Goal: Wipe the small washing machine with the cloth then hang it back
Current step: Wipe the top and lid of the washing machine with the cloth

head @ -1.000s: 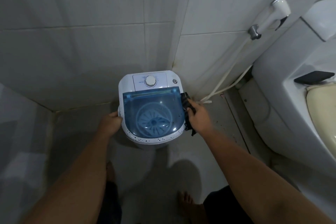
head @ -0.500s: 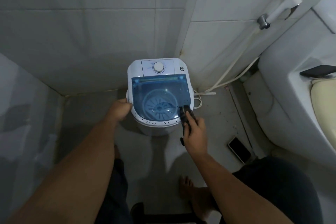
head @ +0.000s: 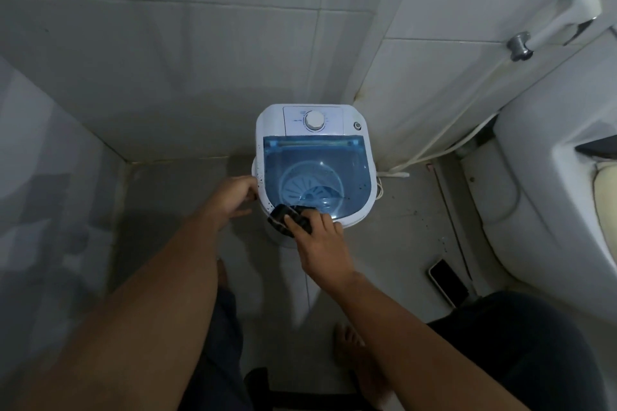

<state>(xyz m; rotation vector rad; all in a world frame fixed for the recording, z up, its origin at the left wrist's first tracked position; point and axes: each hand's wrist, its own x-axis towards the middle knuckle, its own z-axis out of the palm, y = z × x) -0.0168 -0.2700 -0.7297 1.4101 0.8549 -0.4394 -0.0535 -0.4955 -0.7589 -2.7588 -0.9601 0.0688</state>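
- no readable text anywhere
- washing machine (head: 314,157) control panel (head: 313,121) has faint markings around the dial (head: 314,120), too small and blurred to read

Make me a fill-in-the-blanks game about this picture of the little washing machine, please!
1. The right hand presses a dark ____ against the front rim of the washing machine.
2. The see-through lid of the machine is coloured ____.
3. The left hand steadies the machine's ____ side.
4. A phone lies on the ____ near the toilet.

Missing words: cloth; blue; left; floor
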